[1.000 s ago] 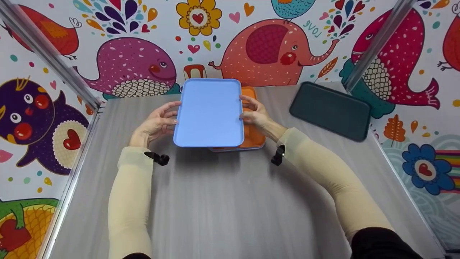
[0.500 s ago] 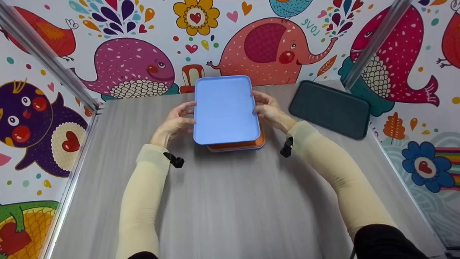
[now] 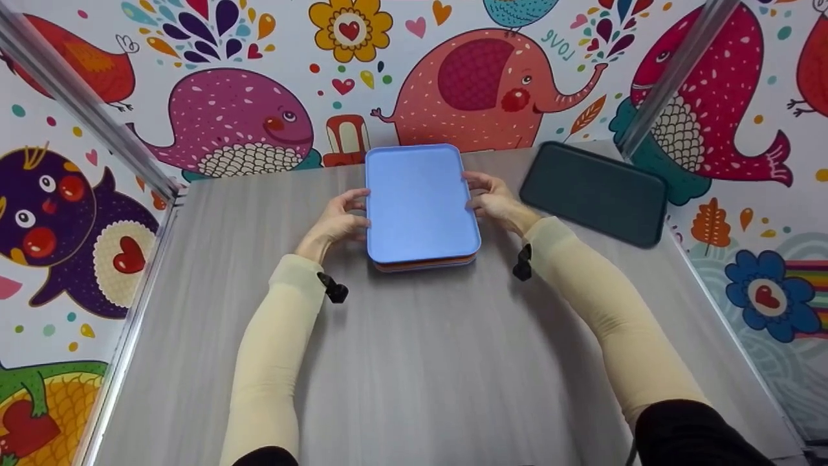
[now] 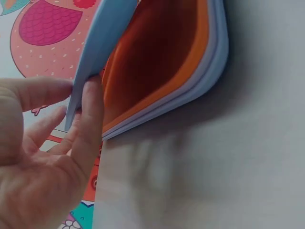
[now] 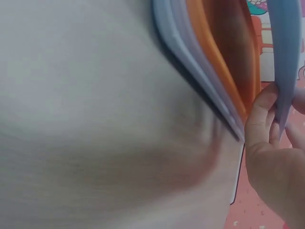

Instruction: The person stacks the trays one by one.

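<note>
A light blue tray (image 3: 424,204) is held level over a stack of trays at the back middle of the table. My left hand (image 3: 333,223) pinches its left edge, thumb and fingers on opposite faces, as the left wrist view shows. The right hand (image 3: 498,202) pinches the opposite edge. Topmost in the stack is an orange tray (image 4: 202,28), with lavender and pale blue rims visible beneath it. Both wrist views show a gap between the held tray and the orange one. In the head view the blue tray hides most of the stack.
A dark green tray (image 3: 594,194) lies at an angle on the back right of the grey table (image 3: 414,362), near the right wall. Patterned walls (image 3: 259,123) stand close behind the stack and along both sides.
Both hands have carried the blue tray rightward, from left of the stack to over it, and lowered it closer. The orange tray's exposed right side is now covered in the head view.
</note>
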{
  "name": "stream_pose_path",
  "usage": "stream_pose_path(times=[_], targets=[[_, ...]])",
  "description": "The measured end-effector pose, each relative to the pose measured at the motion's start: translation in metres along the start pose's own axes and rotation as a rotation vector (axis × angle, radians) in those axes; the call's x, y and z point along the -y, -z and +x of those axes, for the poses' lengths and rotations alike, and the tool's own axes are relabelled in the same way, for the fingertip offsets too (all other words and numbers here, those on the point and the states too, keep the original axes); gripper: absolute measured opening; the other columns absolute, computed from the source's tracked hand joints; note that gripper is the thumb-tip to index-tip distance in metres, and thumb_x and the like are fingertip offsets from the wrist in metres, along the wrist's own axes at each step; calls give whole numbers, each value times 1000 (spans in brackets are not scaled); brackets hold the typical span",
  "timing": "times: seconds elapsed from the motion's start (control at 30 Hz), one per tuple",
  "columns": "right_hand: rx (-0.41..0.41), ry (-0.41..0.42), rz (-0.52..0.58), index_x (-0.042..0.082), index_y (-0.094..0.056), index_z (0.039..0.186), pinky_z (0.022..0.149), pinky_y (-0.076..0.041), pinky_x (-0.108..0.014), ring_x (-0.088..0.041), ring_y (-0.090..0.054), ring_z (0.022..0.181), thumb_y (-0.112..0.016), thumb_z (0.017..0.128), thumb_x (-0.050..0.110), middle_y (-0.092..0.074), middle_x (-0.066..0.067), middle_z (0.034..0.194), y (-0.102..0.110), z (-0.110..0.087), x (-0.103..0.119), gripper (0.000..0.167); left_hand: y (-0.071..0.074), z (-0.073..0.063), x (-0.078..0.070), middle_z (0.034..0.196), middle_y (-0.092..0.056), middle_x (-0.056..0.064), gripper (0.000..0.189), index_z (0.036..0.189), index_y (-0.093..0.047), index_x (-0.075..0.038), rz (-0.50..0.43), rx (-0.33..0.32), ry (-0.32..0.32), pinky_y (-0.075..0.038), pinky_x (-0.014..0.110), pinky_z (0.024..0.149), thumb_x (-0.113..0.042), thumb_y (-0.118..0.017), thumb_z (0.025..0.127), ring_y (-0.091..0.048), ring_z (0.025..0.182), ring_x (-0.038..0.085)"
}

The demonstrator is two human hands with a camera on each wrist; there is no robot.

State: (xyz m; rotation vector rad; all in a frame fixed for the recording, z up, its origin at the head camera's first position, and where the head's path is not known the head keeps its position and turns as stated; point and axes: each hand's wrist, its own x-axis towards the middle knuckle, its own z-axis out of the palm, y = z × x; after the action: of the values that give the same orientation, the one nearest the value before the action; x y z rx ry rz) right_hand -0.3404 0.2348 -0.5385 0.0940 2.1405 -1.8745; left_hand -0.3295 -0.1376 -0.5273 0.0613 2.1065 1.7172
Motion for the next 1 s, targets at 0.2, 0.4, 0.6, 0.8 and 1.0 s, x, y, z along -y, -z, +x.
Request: stream_pose_path(times=[0.2,0.4,0.6,0.8,1.0], targets=[[-22,15,-60,16,-50,170,76,-55,-29,-23,-55,120,-61,93,-14,-53,-17,154,-2,6,-5,83,-6,6,3,158,-52,24,85,170,-47,-16,27,-21,17,-70,55,94,11,-68,92,-66,115,31],[-61,51,-147,13,-52,169,78,-54,-27,-29,-56,135,-61,93,-11,-56,-22,157,-4,12,-8,80,-12,10,4,156,-51,25,85,169,-48,-13,116,-53,6,-70,49,86,11,-69,91,-63,117,32],[-100,77,-203,7,-53,167,92,-53,-30,-35,-56,144,-59,92,-12,-58,-24,157,-6,15,-15,77,-16,14,6,153,-51,25,81,168,-48,-10,172,-53,8,-67,43,78,11,-66,92,-65,107,32],[-98,75,-244,6,-52,167,109,-54,-41,-36,-57,146,-55,93,-11,-58,-25,158,-9,15,-18,75,-18,17,7,144,-50,21,77,167,-49,-6,225,-62,9,-65,42,80,9,-64,93,-62,106,30],[-79,70,-263,5,-49,169,111,-55,-45,-36,-57,144,-55,97,-11,-56,-25,160,-12,11,-18,74,-18,17,8,137,-49,18,75,167,-49,-6,260,-70,10,-65,42,84,9,-63,95,-58,113,29]])
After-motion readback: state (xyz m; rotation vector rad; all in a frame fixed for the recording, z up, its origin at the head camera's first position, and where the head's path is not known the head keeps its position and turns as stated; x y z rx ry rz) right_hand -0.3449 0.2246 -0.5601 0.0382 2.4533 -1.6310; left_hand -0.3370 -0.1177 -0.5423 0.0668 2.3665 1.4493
